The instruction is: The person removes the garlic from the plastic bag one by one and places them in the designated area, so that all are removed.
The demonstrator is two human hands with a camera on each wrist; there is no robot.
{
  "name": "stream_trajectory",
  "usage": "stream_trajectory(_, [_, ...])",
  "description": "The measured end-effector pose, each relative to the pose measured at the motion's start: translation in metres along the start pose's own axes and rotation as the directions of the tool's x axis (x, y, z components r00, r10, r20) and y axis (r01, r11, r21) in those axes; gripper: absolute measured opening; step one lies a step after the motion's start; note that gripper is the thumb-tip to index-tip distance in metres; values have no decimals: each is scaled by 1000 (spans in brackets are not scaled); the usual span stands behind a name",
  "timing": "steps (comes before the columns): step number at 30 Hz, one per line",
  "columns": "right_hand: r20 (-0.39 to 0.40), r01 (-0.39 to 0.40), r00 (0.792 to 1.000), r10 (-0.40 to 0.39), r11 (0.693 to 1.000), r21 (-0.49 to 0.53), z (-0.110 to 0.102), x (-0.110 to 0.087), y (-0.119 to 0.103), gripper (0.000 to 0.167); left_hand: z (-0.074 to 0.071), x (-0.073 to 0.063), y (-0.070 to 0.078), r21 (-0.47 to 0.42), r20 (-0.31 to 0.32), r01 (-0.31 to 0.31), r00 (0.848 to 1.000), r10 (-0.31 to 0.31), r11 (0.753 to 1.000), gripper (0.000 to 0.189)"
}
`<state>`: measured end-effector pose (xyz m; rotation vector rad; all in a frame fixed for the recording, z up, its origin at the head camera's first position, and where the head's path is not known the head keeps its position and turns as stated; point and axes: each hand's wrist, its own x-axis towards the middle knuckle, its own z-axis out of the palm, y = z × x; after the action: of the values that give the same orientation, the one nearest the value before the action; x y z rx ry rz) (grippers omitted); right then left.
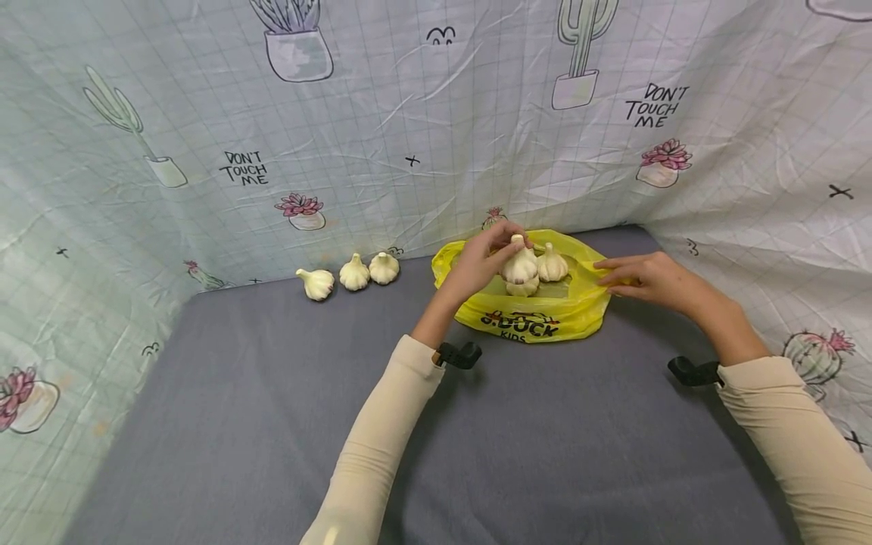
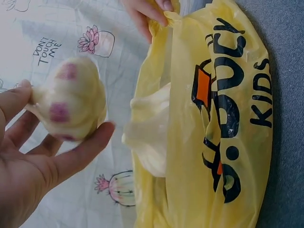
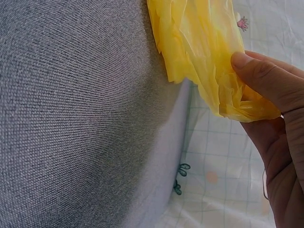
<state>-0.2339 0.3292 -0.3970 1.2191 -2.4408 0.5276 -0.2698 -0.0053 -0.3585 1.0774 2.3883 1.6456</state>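
My left hand [image 1: 482, 260] grips a garlic bulb [image 1: 521, 265] above the mouth of a yellow plastic bag [image 1: 579, 325]. Up close in the left wrist view, that bulb [image 2: 71, 102] shows purple patches between thumb and fingers. Inside the bag two more bulbs show, one upright [image 1: 552, 265] and one [image 1: 523, 288] partly hidden below the held bulb. At the bag's right side my right hand [image 1: 650, 280] pinches its edge. The right wrist view shows the thumb [image 3: 261, 73] pressed on the crumpled yellow plastic [image 3: 223, 90].
Three garlic bulbs lie in a row on the grey cloth-covered table [image 1: 272, 424] to the left: one on its side [image 1: 317, 284], two upright [image 1: 354, 272] [image 1: 384, 268]. A printed curtain [image 1: 381, 113] hangs right behind the bag and along both sides.
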Motion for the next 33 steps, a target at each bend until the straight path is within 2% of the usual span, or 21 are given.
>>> stream_trajectory(3, [-2,2,1000,-2,1000,0,0,0,0,36,-3,-1,1,23,-29,1,1000,0,1000,27])
stream_trajectory(11, [3,0,1000,0,1000,8,0,0,-2,36,-12,-8,1,80,-26,18,1000,-16,997,28])
stream_trajectory(20, [-1,0,1000,0,1000,17,0,0,-3,36,-27,-17,-1,114,-56,-11,998,18,993,25])
stream_trajectory(27, [1,-1,1000,1,1000,19,0,-1,-2,35,-36,-25,-2,91,-76,18,997,-11,996,27])
stream_trajectory(33, [-1,2,1000,-2,1000,31,0,-2,-2,35,-42,-31,-1,117,-136,44,990,-28,992,26])
